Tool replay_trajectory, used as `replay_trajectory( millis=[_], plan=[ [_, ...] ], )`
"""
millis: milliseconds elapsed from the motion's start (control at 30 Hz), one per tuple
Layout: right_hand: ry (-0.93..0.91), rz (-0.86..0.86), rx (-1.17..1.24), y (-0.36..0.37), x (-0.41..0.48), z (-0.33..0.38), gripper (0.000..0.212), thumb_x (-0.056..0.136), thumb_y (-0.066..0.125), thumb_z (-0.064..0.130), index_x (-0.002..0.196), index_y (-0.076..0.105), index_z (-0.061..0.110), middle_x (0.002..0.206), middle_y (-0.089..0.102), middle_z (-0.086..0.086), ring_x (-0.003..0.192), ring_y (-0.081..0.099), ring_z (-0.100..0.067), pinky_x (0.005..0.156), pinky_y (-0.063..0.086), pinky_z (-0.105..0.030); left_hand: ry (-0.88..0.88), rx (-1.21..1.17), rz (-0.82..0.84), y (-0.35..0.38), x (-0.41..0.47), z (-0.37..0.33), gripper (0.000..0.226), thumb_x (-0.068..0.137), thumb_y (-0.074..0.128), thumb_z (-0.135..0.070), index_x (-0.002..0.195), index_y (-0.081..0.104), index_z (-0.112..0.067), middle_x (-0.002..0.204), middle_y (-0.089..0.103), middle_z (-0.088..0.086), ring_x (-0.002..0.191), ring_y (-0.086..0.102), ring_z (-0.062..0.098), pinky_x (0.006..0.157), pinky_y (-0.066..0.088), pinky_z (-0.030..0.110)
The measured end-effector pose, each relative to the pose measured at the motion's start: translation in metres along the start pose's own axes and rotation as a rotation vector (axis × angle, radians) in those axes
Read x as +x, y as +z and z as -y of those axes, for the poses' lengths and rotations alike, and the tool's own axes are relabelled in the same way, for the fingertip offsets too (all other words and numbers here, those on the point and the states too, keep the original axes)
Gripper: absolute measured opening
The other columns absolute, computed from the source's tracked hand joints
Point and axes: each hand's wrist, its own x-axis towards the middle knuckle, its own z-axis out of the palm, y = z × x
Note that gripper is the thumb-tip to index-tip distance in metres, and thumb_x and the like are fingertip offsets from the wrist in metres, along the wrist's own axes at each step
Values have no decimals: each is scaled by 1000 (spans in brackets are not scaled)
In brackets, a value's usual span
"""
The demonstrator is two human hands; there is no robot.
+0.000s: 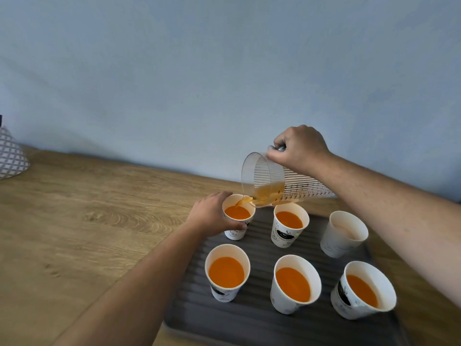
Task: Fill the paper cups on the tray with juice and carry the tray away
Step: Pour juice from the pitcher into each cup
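Observation:
Several white paper cups stand in two rows on a dark grey ribbed tray [252,318]. My left hand [212,216] grips the far left cup [239,222], which holds orange juice. My right hand [298,148] holds a clear striped jug [274,181] by its handle, tipped left, and a thin stream of orange juice runs from its lip into that cup. The far middle cup [289,224] and the three near cups [227,272], [294,283], [363,289] hold juice. The far right cup [345,232] shows a pale inside with no orange juice.
The tray lies on a wooden table [87,221] against a pale blue wall. A lampshade with a grey lattice pattern [11,156] stands at the far left edge. The tray's right side runs under my right forearm.

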Motion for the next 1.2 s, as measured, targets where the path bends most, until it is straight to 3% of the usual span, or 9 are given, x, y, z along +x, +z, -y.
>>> replay_trajectory(
  millis=[367,533,700,833,1000,1200],
  plan=[
    [170,-104,177,-8,-5,-23,41,75,57,23,44,33,13,46,27,-6,48,26,-19,53,29,-30,-24,-70,26,-3,-4,-1,111,54,78,-65,145,28,-25,147,42,-3,132,41,21,106,39,49],
    [296,-228,254,-24,-13,-35,40,73,56,24,45,30,12,49,22,-6,50,25,-19,52,25,-30,2,-120,-9,-13,-7,-9,121,51,82,-60,148,20,-23,148,39,-2,133,39,18,108,36,46],
    [383,-331,364,-61,-33,-58,35,69,53,25,44,31,14,40,17,1,44,20,-12,52,21,-28,117,-140,-115,-27,-2,-43,111,59,81,-54,148,23,-23,148,38,-5,137,34,15,113,30,40],
    [417,-397,381,-96,-60,-79,39,69,53,22,41,26,18,35,17,2,38,18,-10,52,21,-29,227,-84,-53,-16,8,-90,102,66,78,-54,147,25,-20,147,39,-2,136,36,16,113,31,37],
    [491,-411,255,-123,-103,-111,36,67,53,27,44,35,7,44,20,-1,47,24,-12,53,23,-29,334,29,38,21,18,-148,101,68,74,-57,148,24,-19,149,37,0,137,35,19,113,31,39],
    [464,-277,-48,-121,-142,-134,40,70,55,27,46,27,12,50,20,-5,52,24,-20,52,24,-31,367,173,168,62,24,-186,101,68,70,-64,147,23,-23,152,33,0,139,32,23,113,23,44]
  ],
)
